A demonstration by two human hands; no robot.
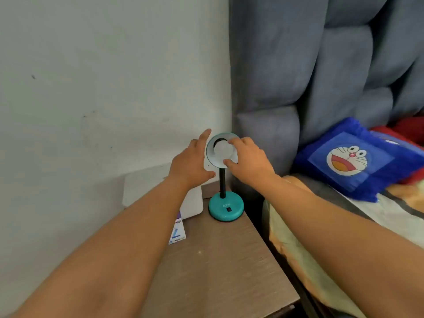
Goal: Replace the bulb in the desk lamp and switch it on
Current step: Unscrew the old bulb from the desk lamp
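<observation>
A small teal desk lamp stands on a brown bedside table [224, 267], with a round base [226, 208] that carries a black switch [228, 209], a black neck and a teal shade [212, 145] tilted toward me. A white bulb [222, 149] sits in the shade's socket. My right hand [249, 165] grips the bulb with fingertips around its front. My left hand [191, 162] holds the shade's left rim, thumb under it and fingers behind.
A white box [192, 203] and a blue-and-white bulb carton [177, 230] lie left of the lamp base, against the white wall. A grey padded headboard [321, 76] and a bed with a blue cartoon cushion [353, 159] stand to the right.
</observation>
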